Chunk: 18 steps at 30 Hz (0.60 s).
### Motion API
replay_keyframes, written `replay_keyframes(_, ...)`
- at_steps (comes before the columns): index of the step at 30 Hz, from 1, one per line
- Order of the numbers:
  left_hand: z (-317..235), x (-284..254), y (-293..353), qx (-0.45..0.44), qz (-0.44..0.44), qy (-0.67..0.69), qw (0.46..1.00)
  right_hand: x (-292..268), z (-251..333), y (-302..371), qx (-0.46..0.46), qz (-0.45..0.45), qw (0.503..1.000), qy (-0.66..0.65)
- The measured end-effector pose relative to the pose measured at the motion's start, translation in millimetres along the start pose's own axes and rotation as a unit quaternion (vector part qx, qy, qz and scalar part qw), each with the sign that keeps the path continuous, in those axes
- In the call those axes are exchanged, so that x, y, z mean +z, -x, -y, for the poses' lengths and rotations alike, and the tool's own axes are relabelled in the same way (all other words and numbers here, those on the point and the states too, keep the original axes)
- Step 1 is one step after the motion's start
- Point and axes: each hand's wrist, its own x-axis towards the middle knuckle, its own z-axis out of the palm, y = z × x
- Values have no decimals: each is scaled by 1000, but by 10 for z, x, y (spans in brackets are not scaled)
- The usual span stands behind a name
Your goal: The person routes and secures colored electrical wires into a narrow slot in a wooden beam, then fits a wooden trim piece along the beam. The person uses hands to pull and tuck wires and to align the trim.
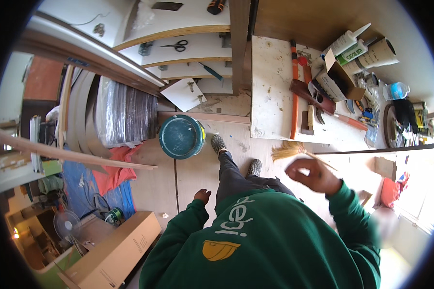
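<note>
My left hand (pixel 203 195) hangs low beside my left leg, its fingers loosely parted and holding nothing I can see. My right hand (pixel 314 175) is raised at the right, fingers curled round toward the thumb in a ring, with pale floor showing through. Just beyond it lies a straw broom (pixel 288 151), its handle partly behind that hand; I see no grip on it. A dark teal lidded bucket (pixel 182 137) stands on the floor ahead, left of my shoes, apart from both hands.
A white worktop (pixel 270 96) at the right holds a hand plane (pixel 313 98), an orange level (pixel 294 96), sealant tubes (pixel 345 42) and an open carton (pixel 340 79). Shelves with scissors (pixel 178 45) stand ahead. Wrapped panels (pixel 125 113), a wood strip (pixel 77 153) and a long carton (pixel 115 250) line the left.
</note>
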Motion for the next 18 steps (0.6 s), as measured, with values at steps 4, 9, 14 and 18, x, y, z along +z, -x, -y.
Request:
replay_keyframes(4,-522,26,-107,41,-42,46,997,482,-1171,1019,122,3,965,233)
replay_keyframes(9,-1228,-184,-60,20,-103,174,979,599,-2426,2070,202,48,936,285)
replay_keyframes(14,-1154,-104,-47,12,-105,185,977,379,-3208,2489,157,123,871,448)
replay_keyframes(18,-563,152,-110,94,-72,-56,991,187,-3375,2505,231,98,859,446)
